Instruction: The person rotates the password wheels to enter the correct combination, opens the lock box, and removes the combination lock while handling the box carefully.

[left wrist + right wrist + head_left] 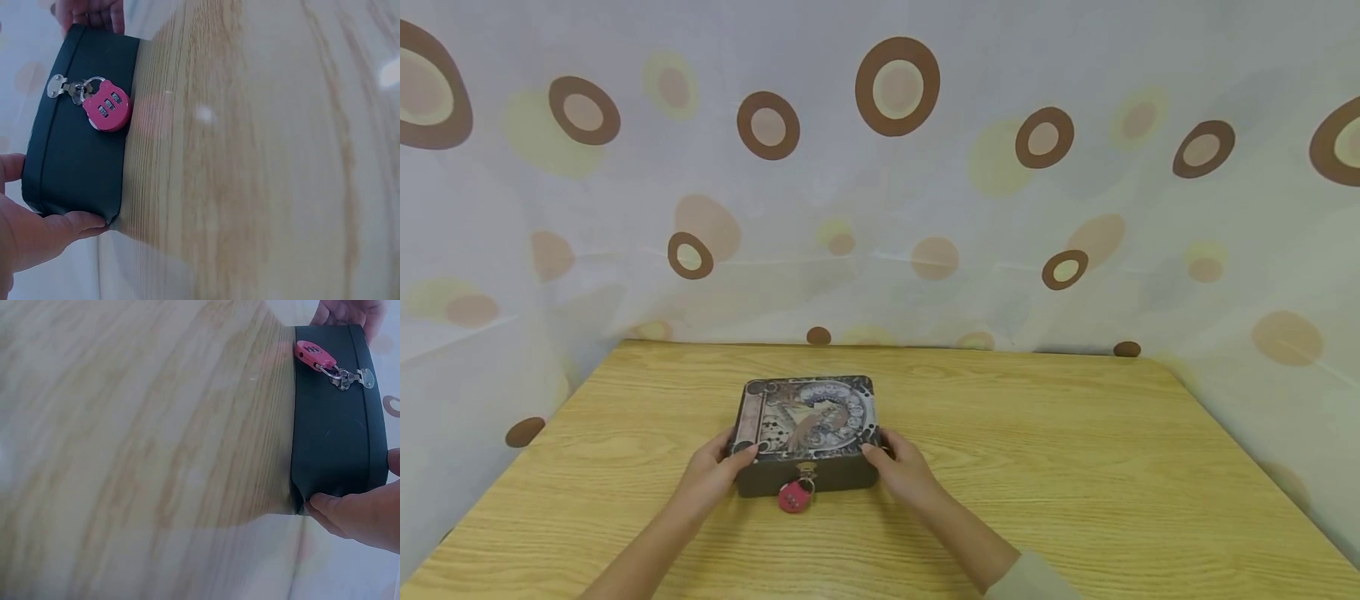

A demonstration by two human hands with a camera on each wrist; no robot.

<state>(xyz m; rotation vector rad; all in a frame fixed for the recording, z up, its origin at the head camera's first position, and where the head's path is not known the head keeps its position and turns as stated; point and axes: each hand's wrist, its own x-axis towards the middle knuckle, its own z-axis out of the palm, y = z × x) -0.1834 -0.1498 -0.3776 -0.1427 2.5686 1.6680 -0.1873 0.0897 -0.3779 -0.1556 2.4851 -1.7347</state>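
Observation:
A dark rectangular box [812, 417] with a decorated lid sits on the wooden table, its front facing me. From its metal clasp [807, 469] hangs a pink combination padlock [108, 107] with three number dials. My left hand [713, 472] grips the box's left end, thumb on the lid's edge and fingers down the side. At the right end my right hand [906, 471] holds it the same way, thumb over the lid's front corner. Both wrist views show the dark front wall [334, 425] between the two hands, with fingertips at the lower corners.
The wooden table [1037, 467] stretches out around the box on all sides. Behind it and along both sides hangs a pale curtain [970, 208] patterned with brown, peach and yellow circles.

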